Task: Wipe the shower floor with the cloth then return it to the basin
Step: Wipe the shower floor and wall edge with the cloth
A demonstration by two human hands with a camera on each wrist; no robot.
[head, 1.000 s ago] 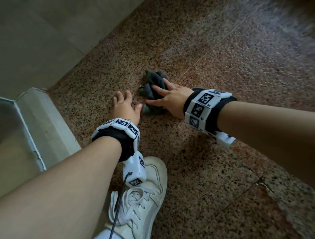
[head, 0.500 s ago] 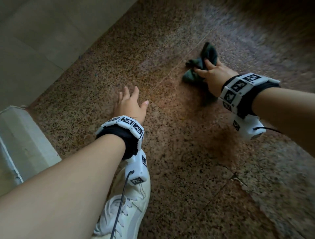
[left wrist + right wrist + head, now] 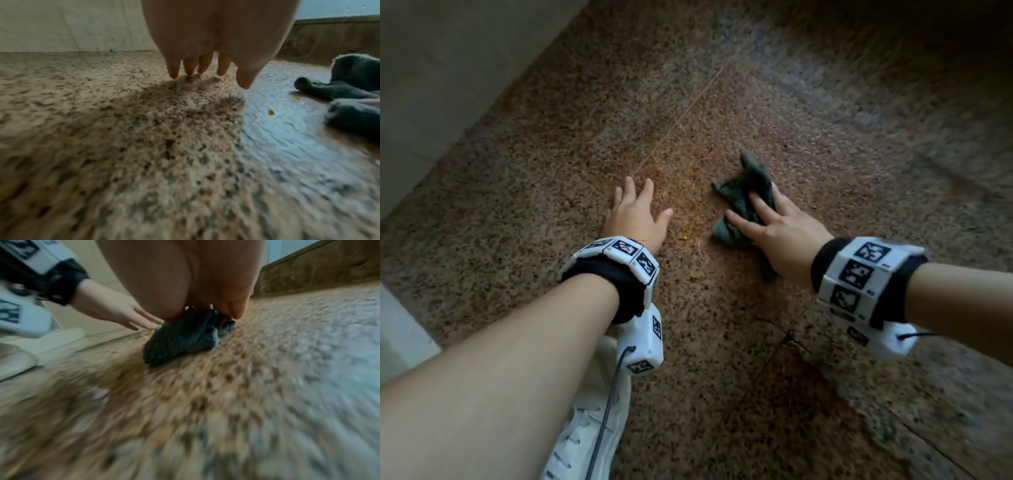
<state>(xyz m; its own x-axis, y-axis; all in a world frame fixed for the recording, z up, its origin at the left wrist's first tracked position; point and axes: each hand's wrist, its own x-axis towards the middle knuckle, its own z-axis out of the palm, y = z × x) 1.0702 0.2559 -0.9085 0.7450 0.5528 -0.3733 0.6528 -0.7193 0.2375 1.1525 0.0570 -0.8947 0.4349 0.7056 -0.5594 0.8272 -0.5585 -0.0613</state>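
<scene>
Wiping is the step in hand. Right hand (image 3: 777,226) presses the cloth (image 3: 744,202) flat against the floor (image 3: 825,130) — the head view shows its fingers laid over the bunched dark fabric, thumb out to the side, while the right wrist view hides whether the fingertips curl into the folds. The cloth sits on the speckled stone just right of the left hand (image 3: 635,214), apart from it, with a small yellow speck (image 3: 691,226) between the two. The left hand lies spread, fingers straight and splayed, tips touching the floor and holding nothing; it looks like a brace. A shoe (image 3: 585,421) shows under the left forearm. Wet sheen in the left wrist view beside the cloth suggests part of the floor has been covered, though how much remains I cannot judge. No basin is in view. Next calls for steady downward pressure and another sweep — likely across the speck — before the cloth is gathered up for the return.
</scene>
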